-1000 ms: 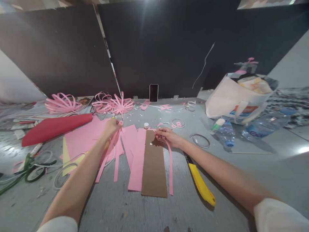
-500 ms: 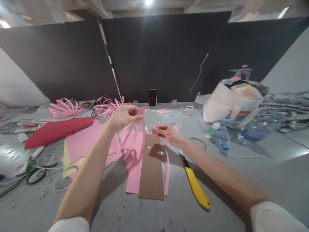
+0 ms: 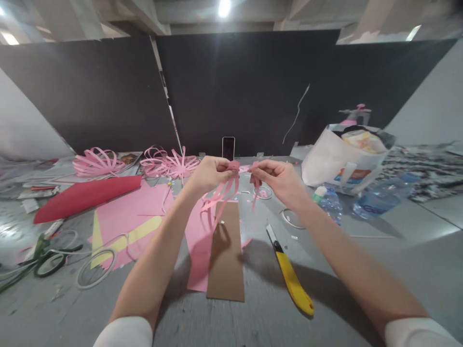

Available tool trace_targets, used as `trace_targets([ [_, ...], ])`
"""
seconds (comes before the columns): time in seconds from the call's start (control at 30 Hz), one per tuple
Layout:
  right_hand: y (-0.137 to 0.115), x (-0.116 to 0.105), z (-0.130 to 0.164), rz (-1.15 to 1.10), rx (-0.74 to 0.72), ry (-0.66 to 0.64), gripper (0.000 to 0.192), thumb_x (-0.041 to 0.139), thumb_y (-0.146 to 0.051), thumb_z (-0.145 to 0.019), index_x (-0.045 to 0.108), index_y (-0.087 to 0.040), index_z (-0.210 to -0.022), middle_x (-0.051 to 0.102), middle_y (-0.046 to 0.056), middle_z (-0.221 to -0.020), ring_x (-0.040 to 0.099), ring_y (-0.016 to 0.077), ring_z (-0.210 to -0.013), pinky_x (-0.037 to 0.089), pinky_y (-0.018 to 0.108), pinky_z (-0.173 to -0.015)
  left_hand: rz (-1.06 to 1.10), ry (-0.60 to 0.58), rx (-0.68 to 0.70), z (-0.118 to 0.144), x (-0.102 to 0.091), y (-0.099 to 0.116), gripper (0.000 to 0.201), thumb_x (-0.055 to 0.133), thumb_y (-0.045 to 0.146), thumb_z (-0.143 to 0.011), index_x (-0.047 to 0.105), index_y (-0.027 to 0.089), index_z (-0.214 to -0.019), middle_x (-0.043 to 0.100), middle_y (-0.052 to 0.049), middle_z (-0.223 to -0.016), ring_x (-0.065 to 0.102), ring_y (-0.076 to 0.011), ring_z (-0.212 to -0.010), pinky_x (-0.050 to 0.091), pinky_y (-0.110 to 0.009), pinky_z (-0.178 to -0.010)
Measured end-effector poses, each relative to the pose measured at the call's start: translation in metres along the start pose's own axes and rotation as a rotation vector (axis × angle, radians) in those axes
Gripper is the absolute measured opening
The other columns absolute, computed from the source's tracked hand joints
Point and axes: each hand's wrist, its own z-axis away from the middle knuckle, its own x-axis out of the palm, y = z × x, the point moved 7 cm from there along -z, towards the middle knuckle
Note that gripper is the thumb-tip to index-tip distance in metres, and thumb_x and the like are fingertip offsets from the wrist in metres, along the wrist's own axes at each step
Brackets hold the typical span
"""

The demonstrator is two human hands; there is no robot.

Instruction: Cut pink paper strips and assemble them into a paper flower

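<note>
My left hand [image 3: 209,173] pinches the top of a bunch of pink paper strips [image 3: 221,192], which hang down in the air over the table. Close beside it, my right hand [image 3: 280,180] pinches a single pink strip [image 3: 255,188] by its upper end. Both hands are raised side by side, almost touching. Below them a brown cardboard strip [image 3: 226,255] lies on the grey table [image 3: 253,313], with a pink paper sheet [image 3: 197,250] beside it.
A yellow utility knife [image 3: 291,278] lies right of the cardboard. Pink and yellow sheets [image 3: 125,219], a red sheet [image 3: 85,195], wire rings [image 3: 94,267] and finished pink strip flowers [image 3: 170,161] lie left. A phone [image 3: 228,147] leans on the black wall. A white bag [image 3: 345,154] and water bottles [image 3: 376,200] stand right.
Both hands have risen from the table and come together. The left hand lifted the bunch of strips off the sheets; the right hand carried its single strip up toward it.
</note>
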Motion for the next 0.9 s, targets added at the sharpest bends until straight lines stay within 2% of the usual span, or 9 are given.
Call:
trace_targets([
  [0.13,0.000,-0.006,0.002,-0.001,0.055,-0.002,0.040,0.084,-0.059,-0.089,0.079,-0.023,-0.105,0.075,0.003,-0.077,0.065,0.0171,-0.066,0.050,0.034,-0.062,0.032,-0.084,-0.046,0.004,0.018,-0.002,0.015,0.069,0.031,-0.095,0.074,0.017,-0.100,0.080,-0.007,-0.091,0.074,-0.0176,-0.083,0.053,-0.030,-0.077],
  [0.2,0.001,-0.009,0.002,0.018,0.076,0.000,0.041,0.085,-0.059,-0.088,0.078,-0.023,-0.107,0.076,0.003,-0.076,0.064,0.0162,-0.064,0.047,0.032,-0.059,0.029,-0.082,-0.081,0.005,0.021,-0.004,0.016,0.070,0.030,-0.096,0.073,0.018,-0.105,0.082,-0.007,-0.095,0.076,-0.0182,-0.086,0.053,-0.030,-0.080],
  [0.5,-0.007,-0.010,0.005,0.192,0.075,-0.065,0.042,0.075,-0.064,-0.095,0.083,-0.023,-0.096,0.073,0.003,-0.074,0.054,0.0130,-0.057,0.037,0.032,-0.053,-0.032,0.000,-0.026,0.010,0.011,0.001,0.017,0.074,0.037,-0.093,0.078,0.021,-0.092,0.082,-0.006,-0.093,0.077,-0.0229,-0.090,0.057,-0.035,-0.083],
  [0.67,-0.008,-0.006,0.006,0.220,0.097,-0.078,0.039,0.079,-0.062,-0.093,0.084,-0.024,-0.088,0.071,0.002,-0.068,0.055,0.0135,-0.057,0.033,0.032,-0.051,-0.018,-0.038,-0.033,0.016,0.011,0.010,0.015,0.076,0.034,-0.091,0.080,0.020,-0.094,0.084,-0.006,-0.094,0.078,-0.0223,-0.088,0.056,-0.034,-0.082],
  [0.8,-0.010,-0.002,0.007,0.189,0.089,-0.107,0.037,0.082,-0.060,-0.090,0.085,-0.024,-0.088,0.071,0.002,-0.068,0.058,0.0145,-0.058,0.036,0.032,-0.052,-0.066,-0.029,-0.081,0.020,0.010,0.014,0.021,0.079,0.036,-0.089,0.079,0.020,-0.103,0.083,-0.006,-0.086,0.076,-0.0217,-0.079,0.053,-0.032,-0.073],
  [0.9,-0.011,-0.001,0.009,0.161,0.113,-0.103,0.037,0.084,-0.060,-0.088,0.085,-0.024,-0.090,0.073,0.003,-0.070,0.061,0.0158,-0.062,0.041,0.032,-0.056,-0.066,-0.031,-0.081,0.021,0.012,0.016,0.021,0.079,0.037,-0.090,0.077,0.019,-0.100,0.083,-0.006,-0.083,0.076,-0.0211,-0.077,0.053,-0.031,-0.073],
])
